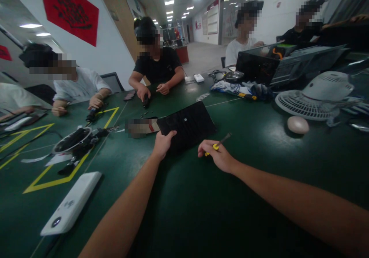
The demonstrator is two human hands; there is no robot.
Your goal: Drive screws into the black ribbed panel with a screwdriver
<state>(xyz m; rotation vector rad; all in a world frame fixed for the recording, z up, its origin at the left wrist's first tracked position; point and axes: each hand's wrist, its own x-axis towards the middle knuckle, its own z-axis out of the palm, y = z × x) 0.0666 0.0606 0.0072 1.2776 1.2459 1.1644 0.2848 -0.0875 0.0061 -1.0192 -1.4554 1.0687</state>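
My left hand [164, 144] grips the lower left edge of a black flat panel [191, 125], thumb on top. The panel is tilted up above the green table and has one small bright round spot near its upper middle. To the right of it, my right hand [217, 156] is closed around a screwdriver [225, 138] with a yellow-marked handle. Its metal shaft points up and to the right, away from the panel. Behind the panel's left end lies a partly blurred flat beige thing [144, 127] with a red mark.
The green table [184, 219] carries a white power-bank-like box [72, 202] at left front, and a ring-shaped part with cables [73, 139] behind it. A white fan [314, 96], a pinkish rounded object [298, 125] and a computer case [259, 67] stand right. Several people sit around.
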